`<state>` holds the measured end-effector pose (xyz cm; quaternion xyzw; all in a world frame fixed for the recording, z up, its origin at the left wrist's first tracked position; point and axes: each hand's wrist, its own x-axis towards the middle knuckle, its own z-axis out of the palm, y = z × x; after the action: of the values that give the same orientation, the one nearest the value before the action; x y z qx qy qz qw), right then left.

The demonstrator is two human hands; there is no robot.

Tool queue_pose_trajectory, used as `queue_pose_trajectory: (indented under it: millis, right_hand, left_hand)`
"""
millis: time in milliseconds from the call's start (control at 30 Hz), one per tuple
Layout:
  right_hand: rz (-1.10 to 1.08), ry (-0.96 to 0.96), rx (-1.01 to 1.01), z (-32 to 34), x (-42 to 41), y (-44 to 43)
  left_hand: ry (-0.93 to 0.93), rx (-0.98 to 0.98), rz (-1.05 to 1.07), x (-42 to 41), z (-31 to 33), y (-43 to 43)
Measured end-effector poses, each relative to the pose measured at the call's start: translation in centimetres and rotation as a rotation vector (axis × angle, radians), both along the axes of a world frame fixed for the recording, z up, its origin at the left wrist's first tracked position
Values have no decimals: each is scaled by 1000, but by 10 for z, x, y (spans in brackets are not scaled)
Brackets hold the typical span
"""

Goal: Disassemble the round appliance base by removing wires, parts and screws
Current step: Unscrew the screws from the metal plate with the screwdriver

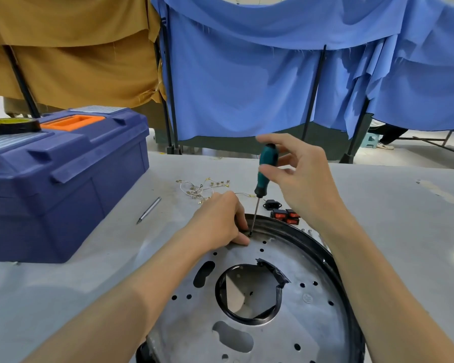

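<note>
The round metal appliance base (pixel 286 331) lies flat on the table near me, with a black rim, several holes and a large central opening edged in black tape. A screwdriver (pixel 265 170) with a green and black handle stands almost upright, its tip on a screw (pixel 250 233) at the base's far rim. My right hand (pixel 299 176) holds the handle between thumb and fingers. My left hand (pixel 220 221) rests on the base's far edge, its fingertips pinching at the screw beside the tip.
A blue toolbox (pixel 63 179) with an orange handle stands at the left, a tape roll (pixel 11 125) on its lid. A loose metal bit (pixel 149 210) lies beside it. Removed white wires (pixel 202 188), a black socket (pixel 272 205) and red switches (pixel 286 216) lie beyond the base.
</note>
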<state>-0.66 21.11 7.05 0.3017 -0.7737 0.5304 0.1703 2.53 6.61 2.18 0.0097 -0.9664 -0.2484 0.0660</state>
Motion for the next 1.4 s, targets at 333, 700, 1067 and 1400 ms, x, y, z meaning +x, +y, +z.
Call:
queue_pose_trajectory:
  millis: [333,700,1067,1400]
  right_hand:
    - [21,11,-12,-2,-3,1]
    - [46,17,-2,-2,-4,1]
    - [-12,26,27,0,-3,-5]
    - [51,11,66,0,-5,-10]
  left_hand:
    - [-27,16,27,-2,-4,-1]
    - [-28,28,34,-2,-4,-1]
    - [-17,35,37,-1,-3,0]
    - [-8,56,30,0,-2,0]
